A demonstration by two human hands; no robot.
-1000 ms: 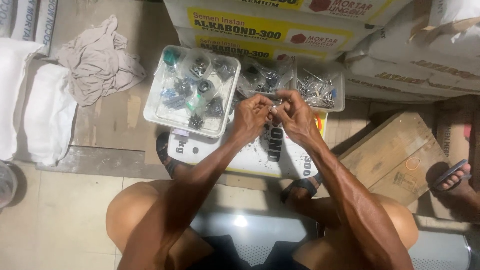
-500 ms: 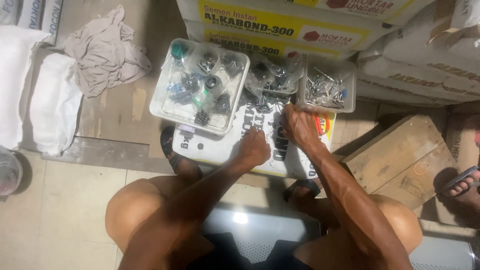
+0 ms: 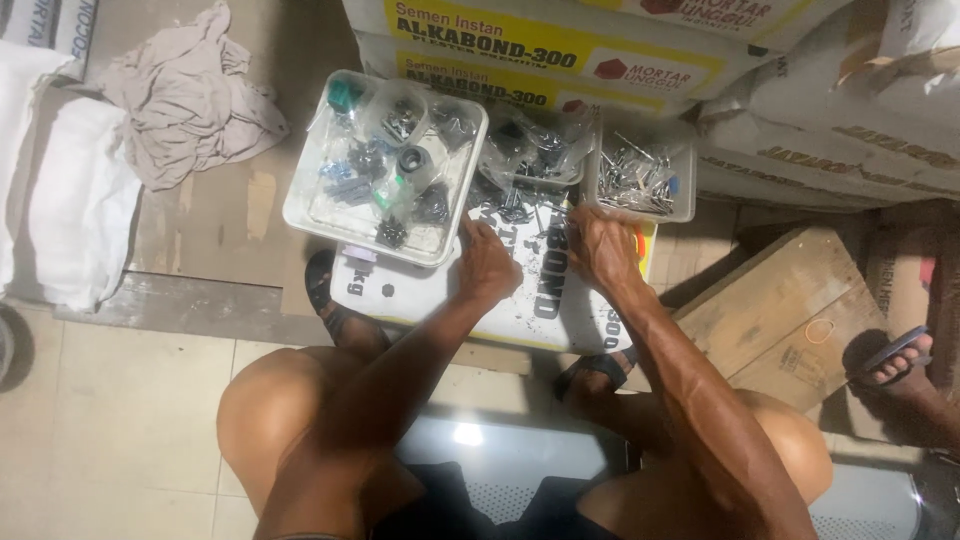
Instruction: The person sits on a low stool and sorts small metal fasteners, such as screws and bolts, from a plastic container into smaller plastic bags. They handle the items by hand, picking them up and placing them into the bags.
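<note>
My left hand [image 3: 487,262] rests palm down on a flat white printed sack [image 3: 530,300], fingers reaching toward small dark metal parts [image 3: 515,210] scattered on it. My right hand [image 3: 602,248] lies beside it on the same sack, fingertips among those loose parts. I cannot see anything gripped in either hand. A square clear plastic tray [image 3: 385,165] with bagged fittings and dark screws sits just left of my left hand. A smaller clear tray [image 3: 640,180] of silvery screws sits above my right hand. A clear bag of hardware [image 3: 535,150] lies between the trays.
Stacked white and yellow cement sacks [image 3: 560,45] line the far side. A crumpled grey cloth [image 3: 180,95] and white sacks [image 3: 70,200] lie at left. A wooden crate [image 3: 790,300] stands at right, with another person's sandalled foot [image 3: 895,355] beyond it. My sandalled feet rest under the sack.
A second ago both hands were raised together, working a small part over the trays. They have since lowered and separated onto the white sack among the loose parts.
</note>
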